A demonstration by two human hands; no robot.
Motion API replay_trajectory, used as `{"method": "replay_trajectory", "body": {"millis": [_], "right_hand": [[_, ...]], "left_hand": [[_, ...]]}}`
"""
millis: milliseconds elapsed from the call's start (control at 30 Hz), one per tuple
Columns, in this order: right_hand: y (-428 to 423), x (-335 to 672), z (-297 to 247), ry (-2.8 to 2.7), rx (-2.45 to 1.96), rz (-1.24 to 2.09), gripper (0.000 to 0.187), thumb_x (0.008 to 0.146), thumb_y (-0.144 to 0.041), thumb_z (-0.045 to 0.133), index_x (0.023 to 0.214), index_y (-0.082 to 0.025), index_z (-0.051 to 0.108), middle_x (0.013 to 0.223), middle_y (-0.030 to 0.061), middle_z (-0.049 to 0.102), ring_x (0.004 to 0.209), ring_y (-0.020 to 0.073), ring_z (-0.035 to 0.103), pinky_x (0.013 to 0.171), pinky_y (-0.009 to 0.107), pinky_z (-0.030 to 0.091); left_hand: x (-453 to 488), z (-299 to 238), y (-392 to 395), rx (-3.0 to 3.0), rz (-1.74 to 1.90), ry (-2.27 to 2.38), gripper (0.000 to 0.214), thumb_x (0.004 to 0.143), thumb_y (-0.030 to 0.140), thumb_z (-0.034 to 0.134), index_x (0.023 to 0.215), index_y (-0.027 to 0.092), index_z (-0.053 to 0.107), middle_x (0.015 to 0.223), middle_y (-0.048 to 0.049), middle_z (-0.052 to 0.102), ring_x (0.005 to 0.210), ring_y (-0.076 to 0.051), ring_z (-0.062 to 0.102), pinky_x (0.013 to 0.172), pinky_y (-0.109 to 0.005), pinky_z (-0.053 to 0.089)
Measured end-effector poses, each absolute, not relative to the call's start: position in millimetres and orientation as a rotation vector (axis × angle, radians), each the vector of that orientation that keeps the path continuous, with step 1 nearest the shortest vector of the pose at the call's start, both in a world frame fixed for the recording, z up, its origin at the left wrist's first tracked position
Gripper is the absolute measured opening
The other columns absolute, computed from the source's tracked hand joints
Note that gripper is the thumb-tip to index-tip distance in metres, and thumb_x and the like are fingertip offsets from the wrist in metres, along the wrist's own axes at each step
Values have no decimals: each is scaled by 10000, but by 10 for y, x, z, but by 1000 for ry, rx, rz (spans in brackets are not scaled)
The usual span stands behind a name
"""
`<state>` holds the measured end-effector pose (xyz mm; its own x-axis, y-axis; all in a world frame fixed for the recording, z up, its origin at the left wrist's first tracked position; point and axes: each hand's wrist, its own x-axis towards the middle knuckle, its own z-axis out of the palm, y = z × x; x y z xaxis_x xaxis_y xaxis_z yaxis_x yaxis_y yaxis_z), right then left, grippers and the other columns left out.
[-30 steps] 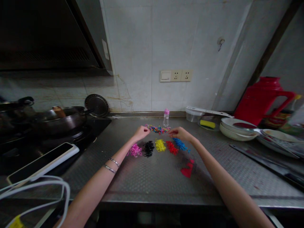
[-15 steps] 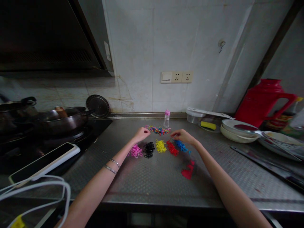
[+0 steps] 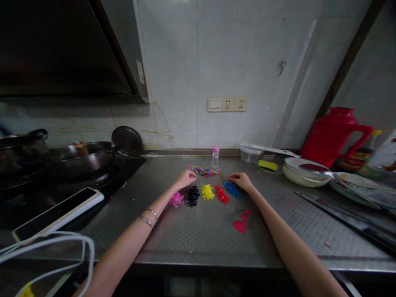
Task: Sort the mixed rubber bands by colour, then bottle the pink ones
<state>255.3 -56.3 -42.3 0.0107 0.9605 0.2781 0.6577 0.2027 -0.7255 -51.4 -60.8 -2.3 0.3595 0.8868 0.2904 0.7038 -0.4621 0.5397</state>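
At frame centre, one mixed-colour pile of small loops (image 3: 206, 171), long axis left to right; just below, five single-colour piles (image 3: 207, 192). To either side, left hand (image 3: 186, 178) and right hand (image 3: 243, 181), both pinches narrow; cannot tell whether holding anything. Just above, one upright pink-topped bottle (image 3: 215, 158).

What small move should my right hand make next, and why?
Probably, if free, the right hand should move to the mixed pile and pick from it: many colours lie jumbled there, while the yellow pile and blue pile each show one colour. I can't tell whether that hand holds anything.
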Motion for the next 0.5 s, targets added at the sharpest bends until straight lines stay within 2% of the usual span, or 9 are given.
{"method": "replay_trajectory", "body": {"millis": [500], "right_hand": [[-603,2514,-388,-1818,-1532,357,240,647,-167,490,794,-159,680,740,36,672,696,155,604,687,240,460]], "left_hand": [[31,-35,-446,2379,634,1573,241,668,354,555,733,157,676,749,-65,648,668,-150,552,650,-260,398]]}}
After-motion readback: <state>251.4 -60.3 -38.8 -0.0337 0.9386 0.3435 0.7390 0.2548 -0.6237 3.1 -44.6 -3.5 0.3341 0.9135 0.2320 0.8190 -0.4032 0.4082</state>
